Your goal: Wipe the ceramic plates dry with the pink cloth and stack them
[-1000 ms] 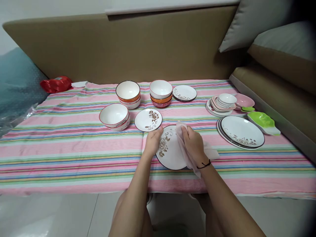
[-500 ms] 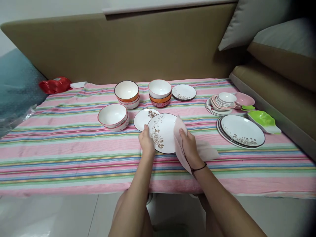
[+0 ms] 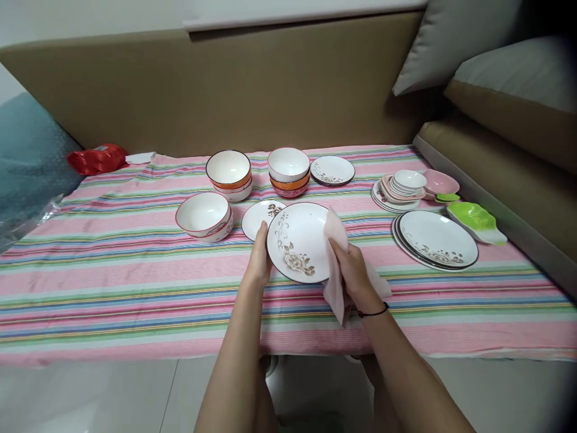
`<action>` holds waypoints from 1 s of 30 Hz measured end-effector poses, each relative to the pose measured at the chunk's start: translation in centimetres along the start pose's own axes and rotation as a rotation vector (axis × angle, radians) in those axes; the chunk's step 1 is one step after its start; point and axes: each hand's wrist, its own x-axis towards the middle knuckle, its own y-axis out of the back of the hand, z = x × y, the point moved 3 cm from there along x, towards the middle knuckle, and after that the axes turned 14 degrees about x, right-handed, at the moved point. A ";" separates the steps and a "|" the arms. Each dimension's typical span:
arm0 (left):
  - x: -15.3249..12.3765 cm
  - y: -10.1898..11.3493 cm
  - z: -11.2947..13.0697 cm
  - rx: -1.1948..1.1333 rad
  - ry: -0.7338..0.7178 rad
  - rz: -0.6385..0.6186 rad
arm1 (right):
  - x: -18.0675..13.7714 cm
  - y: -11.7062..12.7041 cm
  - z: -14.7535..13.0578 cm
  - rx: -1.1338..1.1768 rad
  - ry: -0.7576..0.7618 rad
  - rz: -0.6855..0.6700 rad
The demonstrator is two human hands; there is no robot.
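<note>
A white plate (image 3: 302, 228) with a dark rim and a brown flower pattern is held up between my two hands, tilted toward me. My left hand (image 3: 259, 255) supports it at the left edge, thumb pointing up beside the rim and the other fingers hidden behind. On the opposite side, my right hand (image 3: 351, 264) grips a pale pink cloth (image 3: 336, 270) folded over the plate's right edge. The cloth's loose ends hang below and to the right. Just behind the held plate lies another white patterned plate (image 3: 256, 220), partly covered.
Stacked bowls (image 3: 202, 213) stand at left, with two more stacks, orange-banded bowls (image 3: 229, 168) and a red-rimmed bowl (image 3: 288, 163), behind. Plates (image 3: 333, 168) lie at the back. Rightward are small bowls (image 3: 409, 179), a plate stack (image 3: 437, 234) and a green leaf-shaped dish (image 3: 473, 218).
The plate has turned counterclockwise, its flower moving from the left toward the bottom. My left thumb has come off its face to beside the rim. The cloth has shifted and bunched with my right hand.
</note>
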 end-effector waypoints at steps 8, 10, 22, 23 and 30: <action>-0.9 0.1 -0.4 0.209 0.113 -0.070 | 0.8 1.4 -1.8 -0.215 0.127 -0.134; -0.9 0.0 -0.4 0.253 0.061 -0.081 | 0.8 1.3 -2.0 -0.262 0.204 -0.122; -1.5 0.2 -0.9 0.240 0.200 -0.121 | 0.6 -0.1 -2.2 -0.502 0.342 -0.280; -1.4 0.2 -0.8 0.244 0.173 -0.086 | 0.8 0.0 -2.1 -0.487 0.349 -0.237; -0.2 0.3 -1.6 0.175 -0.025 0.226 | 1.2 -0.2 -1.4 -0.284 0.311 -0.005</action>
